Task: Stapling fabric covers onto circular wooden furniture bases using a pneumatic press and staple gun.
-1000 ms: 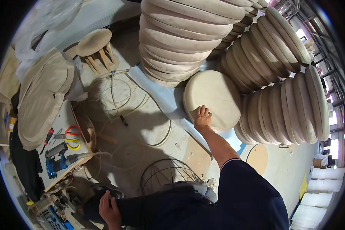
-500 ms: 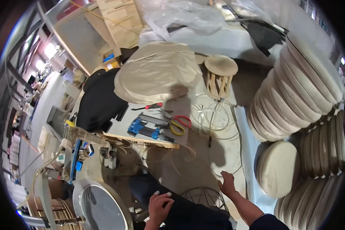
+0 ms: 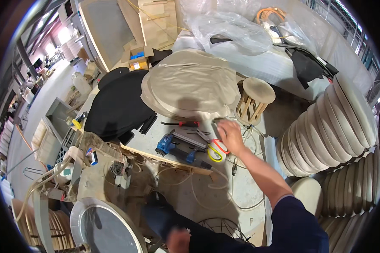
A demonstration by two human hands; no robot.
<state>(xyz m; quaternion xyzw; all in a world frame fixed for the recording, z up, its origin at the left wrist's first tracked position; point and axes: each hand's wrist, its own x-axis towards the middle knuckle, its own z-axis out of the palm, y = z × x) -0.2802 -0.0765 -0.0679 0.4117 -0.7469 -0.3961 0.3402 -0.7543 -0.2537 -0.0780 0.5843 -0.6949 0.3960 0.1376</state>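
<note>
My right hand (image 3: 230,135) reaches over the right end of the worktable (image 3: 150,141), at the near edge of a stack of cream fabric pieces (image 3: 192,82). Its fingers look loosely bent and apart, with nothing visible in them. Just left of it lie scissors (image 3: 215,151) with one red and one yellow handle, a red-and-black screwdriver (image 3: 185,124) and a blue-and-black staple gun (image 3: 166,145). Low in the view, by my dark-clothed leg, is my left hand (image 3: 178,240), smeared by motion; its fingers cannot be made out.
Black cut pieces (image 3: 118,103) lie on the table's left. Behind my right hand stands a round-topped wooden stool frame (image 3: 259,90). Cream round cushions (image 3: 329,126) are stacked at right. A hose (image 3: 215,208) loops over the floor; a grey-faced round piece (image 3: 107,227) sits at lower left.
My right hand has moved up and forward from the lower right to the fabric stack's edge. My left hand has dropped lower. The view has shifted, with the table now farther right.
</note>
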